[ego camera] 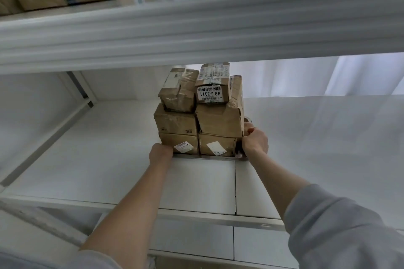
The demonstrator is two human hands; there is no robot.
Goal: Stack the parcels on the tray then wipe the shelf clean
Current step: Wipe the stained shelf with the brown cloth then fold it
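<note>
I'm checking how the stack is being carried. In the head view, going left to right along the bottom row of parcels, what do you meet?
Left hand → bottom-left parcel → bottom-right parcel → right hand, gripping the tray.

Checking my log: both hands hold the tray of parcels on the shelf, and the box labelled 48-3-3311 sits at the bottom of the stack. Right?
No. The head view shows the box labelled 48-3-3311 on top of the stack, not at the bottom. Otherwise yes: the left hand and right hand hold the tray of parcels on the shelf.
</note>
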